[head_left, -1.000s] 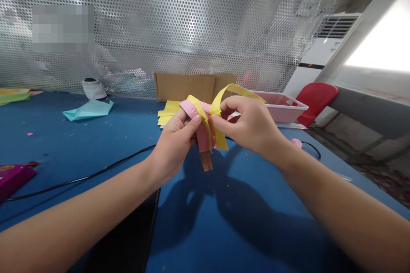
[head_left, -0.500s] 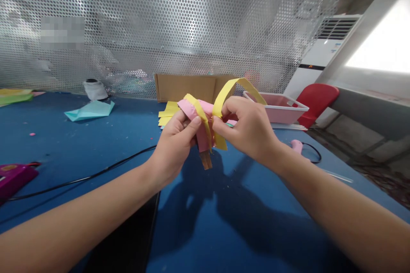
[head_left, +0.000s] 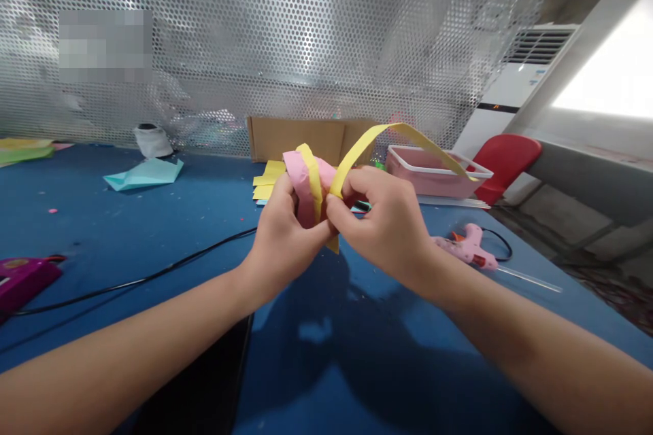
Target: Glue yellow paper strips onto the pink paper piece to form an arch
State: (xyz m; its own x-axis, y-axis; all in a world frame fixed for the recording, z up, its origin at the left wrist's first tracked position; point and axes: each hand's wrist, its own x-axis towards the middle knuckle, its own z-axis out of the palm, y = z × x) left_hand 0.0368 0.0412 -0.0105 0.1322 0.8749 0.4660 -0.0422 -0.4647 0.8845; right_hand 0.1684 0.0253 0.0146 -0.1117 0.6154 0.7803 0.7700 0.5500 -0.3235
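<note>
My left hand (head_left: 286,234) is closed round a pink paper-covered piece (head_left: 302,183), holding it above the table. Round that piece runs a yellow paper strip (head_left: 360,148), whose long loose end arches up and out to the right. Thumb and fingers of my right hand (head_left: 382,221) pinch the strip close against the pink piece. Both thumbs nearly meet there, so the spot where strip and piece join is partly hidden.
A pink glue gun (head_left: 472,245) with a clear stick lies right of my right forearm. Behind are a pink basket (head_left: 426,183), a cardboard box (head_left: 298,141) and yellow paper sheets (head_left: 268,183). Leftward lie light-blue paper (head_left: 145,175), a purple object (head_left: 28,279) and a black cable (head_left: 178,263).
The pink piece has turned in my left hand, and its brown cardboard end no longer shows. My left thumb has moved right and down. The strip's loose end reaches farther right.
</note>
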